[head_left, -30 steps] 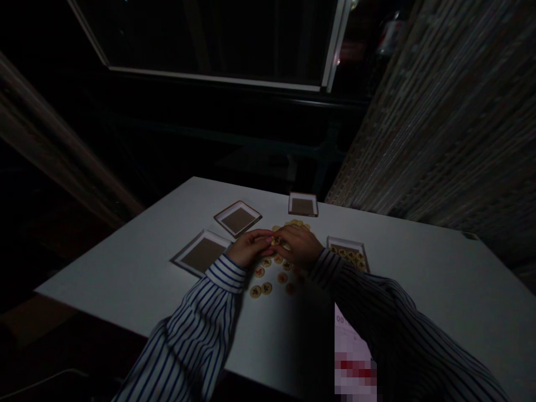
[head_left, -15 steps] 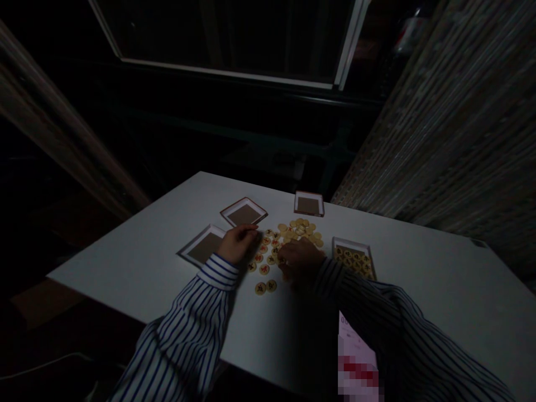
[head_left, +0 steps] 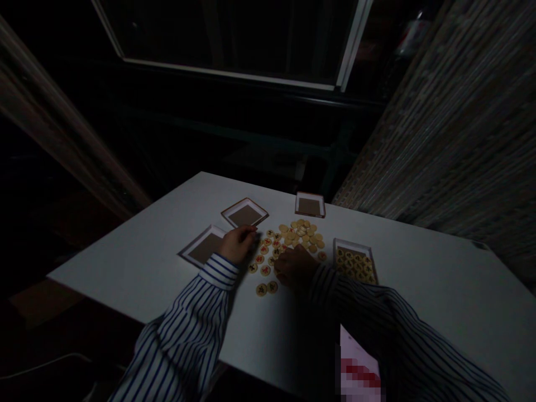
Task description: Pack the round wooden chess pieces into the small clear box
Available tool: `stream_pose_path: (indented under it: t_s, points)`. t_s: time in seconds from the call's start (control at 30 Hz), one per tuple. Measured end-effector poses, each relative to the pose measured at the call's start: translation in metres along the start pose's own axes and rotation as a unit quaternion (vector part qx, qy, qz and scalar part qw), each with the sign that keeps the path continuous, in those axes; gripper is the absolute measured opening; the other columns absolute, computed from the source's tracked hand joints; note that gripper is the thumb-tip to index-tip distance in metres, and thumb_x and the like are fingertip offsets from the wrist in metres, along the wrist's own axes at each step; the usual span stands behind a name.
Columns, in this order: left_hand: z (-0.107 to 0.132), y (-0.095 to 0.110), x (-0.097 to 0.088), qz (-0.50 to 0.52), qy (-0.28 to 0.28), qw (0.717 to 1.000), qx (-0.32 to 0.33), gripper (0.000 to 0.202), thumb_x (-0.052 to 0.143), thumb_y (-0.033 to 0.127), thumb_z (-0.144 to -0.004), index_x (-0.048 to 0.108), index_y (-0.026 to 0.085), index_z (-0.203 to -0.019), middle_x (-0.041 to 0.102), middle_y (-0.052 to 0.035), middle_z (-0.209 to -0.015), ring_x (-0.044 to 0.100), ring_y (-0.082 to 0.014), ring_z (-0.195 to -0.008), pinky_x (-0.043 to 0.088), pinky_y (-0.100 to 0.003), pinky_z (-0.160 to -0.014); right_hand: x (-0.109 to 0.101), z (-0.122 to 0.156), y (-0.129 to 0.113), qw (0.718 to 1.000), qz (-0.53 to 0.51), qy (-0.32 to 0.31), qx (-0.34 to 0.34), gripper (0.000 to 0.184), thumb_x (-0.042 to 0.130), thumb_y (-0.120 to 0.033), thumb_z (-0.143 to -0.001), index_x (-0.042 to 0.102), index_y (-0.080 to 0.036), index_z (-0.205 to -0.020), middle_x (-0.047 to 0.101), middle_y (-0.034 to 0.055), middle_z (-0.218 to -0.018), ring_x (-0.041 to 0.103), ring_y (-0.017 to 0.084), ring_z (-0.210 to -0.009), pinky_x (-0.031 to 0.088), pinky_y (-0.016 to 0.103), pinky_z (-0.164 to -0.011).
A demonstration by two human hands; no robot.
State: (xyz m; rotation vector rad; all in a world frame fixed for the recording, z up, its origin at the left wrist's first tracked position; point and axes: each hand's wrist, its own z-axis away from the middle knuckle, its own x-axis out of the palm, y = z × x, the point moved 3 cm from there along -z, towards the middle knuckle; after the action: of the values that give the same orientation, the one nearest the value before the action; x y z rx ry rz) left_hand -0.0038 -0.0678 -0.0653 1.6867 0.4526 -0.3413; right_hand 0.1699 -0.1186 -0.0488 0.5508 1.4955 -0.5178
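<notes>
Round wooden Chinese chess pieces (head_left: pixel 265 270) marked in red and black are spread across the middle of the white table. Behind them is a heap of pieces (head_left: pixel 302 230) with blank faces up. My left hand (head_left: pixel 238 244) hovers at the left edge of the spread, fingers pressed together; whatever it might hold is hidden. Over the right part of the spread, my right hand (head_left: pixel 296 267) is curled with its fingertips down among the pieces. Its shadow hides what is under them. Two black-marked pieces (head_left: pixel 267 288) lie nearest me.
A box tray (head_left: pixel 371 245) at right holds rows of black-marked pieces. Three other shallow trays stand around: one at left (head_left: pixel 188 248), one behind my left hand (head_left: pixel 256 204), one at the back (head_left: pixel 310 195). A lit phone screen (head_left: pixel 355 349) shows beneath my right sleeve.
My right hand has shifted slightly toward me and left, uncovering more of the blank heap and a red-marked piece at its right. My left hand has stayed almost in place.
</notes>
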Motion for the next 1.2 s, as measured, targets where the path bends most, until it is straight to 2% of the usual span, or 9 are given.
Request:
stream_pose_path:
  t_s: [0.2,0.37,0.47,0.6,0.8,0.93,1.2]
  points:
    - [-0.002,0.016,0.005,-0.118,-0.022,0.992,0.050,0.030,0.045,0.033,-0.073,0.062,0.016,-0.091,0.066,-0.0063,-0.083,0.059,-0.0193,-0.076,0.045,-0.030,-0.070,-0.001,0.001,-0.001,1.000,-0.001,0.010,0.006,0.017,0.044,-0.026,-0.077,0.056,-0.017,-0.084,0.060,0.0071,-0.088,0.050,0.022,-0.087,0.032,0.036,-0.072]
    - [-0.008,0.028,0.014,-0.186,-0.055,0.978,0.074,0.030,0.045,0.030,-0.073,0.061,0.017,-0.095,0.066,-0.0066,-0.086,0.060,-0.0195,-0.076,0.045,-0.030,-0.072,-0.005,0.002,0.014,0.999,-0.008,0.025,0.024,0.023,0.041,-0.035,-0.079,0.057,-0.018,-0.086,0.060,0.0063,-0.090,0.051,0.021,-0.088,0.031,0.036,-0.071]
    - [-0.012,0.035,0.024,-0.220,-0.080,0.968,0.096,0.029,0.046,0.027,-0.073,0.062,0.017,-0.095,0.065,-0.0073,-0.090,0.059,-0.0205,-0.082,0.044,-0.031,-0.077,-0.010,0.006,0.029,0.998,-0.003,0.029,0.064,0.022,0.042,-0.032,-0.079,0.057,-0.019,-0.086,0.061,0.0065,-0.090,0.051,0.021,-0.088,0.031,0.035,-0.071]
    - [-0.016,0.048,0.042,-0.243,-0.123,0.949,0.158,0.027,0.047,0.025,-0.073,0.063,0.018,-0.094,0.063,-0.0069,-0.098,0.056,-0.0206,-0.092,0.041,-0.031,-0.084,-0.019,0.013,0.047,0.990,0.014,0.028,0.136,0.022,0.040,-0.029,-0.080,0.058,-0.018,-0.086,0.062,0.0084,-0.091,0.051,0.021,-0.089,0.031,0.034,-0.070]
    - [-0.024,0.059,0.071,-0.302,-0.179,0.910,0.221,0.029,0.048,0.024,-0.074,0.060,0.017,-0.099,0.062,-0.0072,-0.101,0.054,-0.0201,-0.094,0.039,-0.031,-0.085,-0.032,0.022,0.061,0.974,0.016,0.008,0.224,0.023,0.038,-0.028,-0.081,0.059,-0.019,-0.088,0.062,0.0075,-0.092,0.052,0.020,-0.089,0.032,0.032,-0.071]
    - [-0.029,0.057,0.084,-0.332,-0.189,0.897,0.221,0.029,0.048,0.026,-0.073,0.060,0.018,-0.099,0.063,-0.0069,-0.098,0.053,-0.0219,-0.092,0.039,-0.032,-0.082,-0.036,0.027,0.066,0.969,0.017,-0.003,0.245,0.023,0.038,-0.028,-0.081,0.058,-0.020,-0.087,0.062,0.0066,-0.093,0.052,0.019,-0.088,0.032,0.031,-0.071]
    - [-0.032,0.053,0.093,-0.328,-0.195,0.903,0.197,0.026,0.049,0.023,-0.071,0.062,0.019,-0.093,0.065,-0.0091,-0.089,0.053,-0.0238,-0.088,0.038,-0.034,-0.079,-0.032,0.032,0.072,0.969,0.007,0.001,0.246,0.022,0.039,-0.028,-0.081,0.058,-0.021,-0.088,0.062,0.0060,-0.095,0.053,0.020,-0.088,0.033,0.032,-0.070]
